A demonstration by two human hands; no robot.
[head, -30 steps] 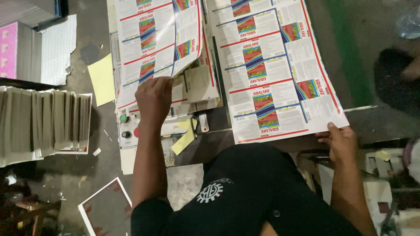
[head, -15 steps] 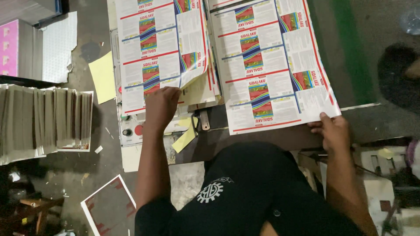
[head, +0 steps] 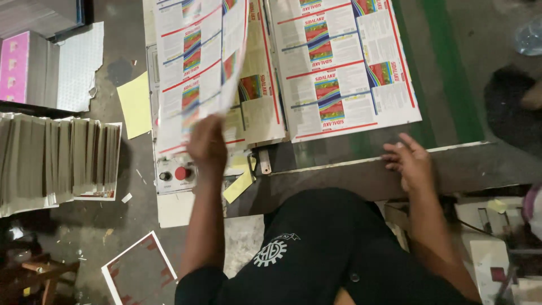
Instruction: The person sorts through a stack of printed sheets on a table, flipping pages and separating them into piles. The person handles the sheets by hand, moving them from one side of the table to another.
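In the head view, two large printed sheets lie at the top of the frame, side by side. The left hand (head: 206, 146) grips the near edge of the left printed sheet (head: 195, 68), fingers closed on it, lifting it so that it curls above a stack of like sheets (head: 258, 107); the sheet is blurred. The right hand (head: 411, 162) holds nothing: its fingers are spread and rest on the dark near edge of the machine table (head: 339, 175), just below the right printed sheet (head: 344, 62), apart from it. That sheet lies flat on the green table surface.

Each sheet is white with red border lines and bears repeated rectangular labels with rainbow-striped panels; four such panels show on the right sheet.

Below the left hand sits a grey control box (head: 175, 175) with two buttons, one red and one dark. Two yellow paper slips show: one (head: 134, 104) on the floor left of the sheets, one (head: 237, 186) by the table edge. At far left a row of stacked cut cards (head: 56, 161) stands on edge, and a pink-faced package (head: 14, 65) lies above it. One red-bordered sheet (head: 138, 271) lies on the floor.
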